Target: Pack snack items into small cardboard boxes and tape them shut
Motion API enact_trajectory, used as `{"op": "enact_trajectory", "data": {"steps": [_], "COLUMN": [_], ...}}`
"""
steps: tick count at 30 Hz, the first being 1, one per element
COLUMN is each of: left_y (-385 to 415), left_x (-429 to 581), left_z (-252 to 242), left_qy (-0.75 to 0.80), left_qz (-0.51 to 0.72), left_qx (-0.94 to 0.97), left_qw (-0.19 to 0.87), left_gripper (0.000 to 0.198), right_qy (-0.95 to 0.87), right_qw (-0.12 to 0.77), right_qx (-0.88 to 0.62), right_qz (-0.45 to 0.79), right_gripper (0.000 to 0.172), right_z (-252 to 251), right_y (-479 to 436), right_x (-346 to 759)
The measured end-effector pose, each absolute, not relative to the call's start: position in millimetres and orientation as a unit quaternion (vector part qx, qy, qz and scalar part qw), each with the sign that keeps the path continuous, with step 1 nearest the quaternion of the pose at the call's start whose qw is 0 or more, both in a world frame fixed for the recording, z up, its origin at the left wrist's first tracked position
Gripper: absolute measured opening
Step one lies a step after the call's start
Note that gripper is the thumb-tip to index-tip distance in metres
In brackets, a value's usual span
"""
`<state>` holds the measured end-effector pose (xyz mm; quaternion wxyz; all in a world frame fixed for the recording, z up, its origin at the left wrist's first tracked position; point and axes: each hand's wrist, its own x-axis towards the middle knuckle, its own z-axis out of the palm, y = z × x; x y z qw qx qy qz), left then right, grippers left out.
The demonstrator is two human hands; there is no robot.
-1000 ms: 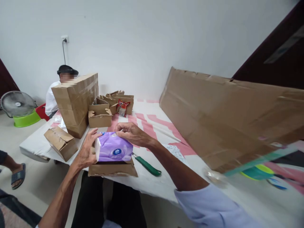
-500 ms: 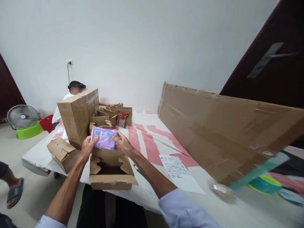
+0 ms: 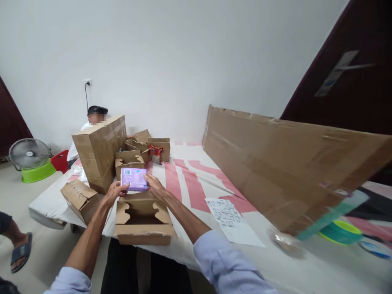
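Note:
Between both hands is a flat purple plastic packet (image 3: 134, 179) with a barcode at its upper left. My left hand (image 3: 116, 192) pinches its left end, thumb on the front. The opposite end is gripped by my right hand (image 3: 155, 186). Just below the packet, an open cardboard box (image 3: 143, 239) stands at the table edge with its flaps spread and a dark inside. Behind the packet are more open cardboard boxes (image 3: 130, 157), and a red snack bag (image 3: 155, 155) leans among them.
Tall stacked cartons (image 3: 98, 151) and a small closed box (image 3: 80, 198) stand on the left. A person in a cap (image 3: 97, 112) sits behind the cartons. To the right are a printed sheet (image 3: 229, 220), a large cardboard panel (image 3: 275, 163) and a teal-yellow roll (image 3: 341, 232).
The purple packet has levelled out from a tilt and moved slightly, still in both hands. The other person's outstretched arm has drawn mostly behind the cartons. My view has shifted a little.

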<state>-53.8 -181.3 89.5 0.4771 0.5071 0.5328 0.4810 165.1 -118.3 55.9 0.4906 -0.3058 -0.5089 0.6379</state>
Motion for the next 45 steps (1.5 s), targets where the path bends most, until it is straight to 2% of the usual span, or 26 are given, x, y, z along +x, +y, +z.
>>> {"op": "enact_trajectory", "data": {"steps": [4, 8, 12, 15, 20, 31, 38, 45], "left_y": [-179, -179, -182, -187, -195, -215, -225, -205], "left_x": [-53, -52, -50, -46, -36, -17, -12, -25], "left_z": [81, 88, 110, 132, 167, 223, 234, 208], "left_qy": [0.537, 0.531, 0.508, 0.481, 0.432, 0.354, 0.322, 0.319], "left_qz": [0.484, 0.499, 0.53, 0.555, 0.593, 0.639, 0.638, 0.619], "left_qx": [0.495, 0.495, 0.509, 0.525, 0.549, 0.587, 0.611, 0.625], "left_qw": [0.483, 0.473, 0.45, 0.43, 0.4, 0.35, 0.341, 0.352], "left_gripper": [0.068, 0.07, 0.071, 0.072, 0.072, 0.07, 0.069, 0.062], "right_qy": [-0.502, -0.5, -0.503, -0.509, -0.548, -0.598, -0.598, -0.607], "right_qw": [0.499, 0.516, 0.552, 0.576, 0.63, 0.665, 0.673, 0.657], "right_qx": [-0.31, -0.315, -0.313, -0.304, -0.252, -0.214, -0.207, -0.224], "right_qz": [0.634, 0.62, 0.586, 0.563, 0.489, 0.395, 0.382, 0.386], "right_gripper": [0.047, 0.058, 0.073, 0.077, 0.078, 0.073, 0.068, 0.074], "right_z": [47, 49, 68, 91, 136, 203, 215, 192], "right_y": [-124, -117, -107, -107, -125, -161, -174, -159], "right_x": [165, 161, 157, 159, 168, 188, 194, 196]}}
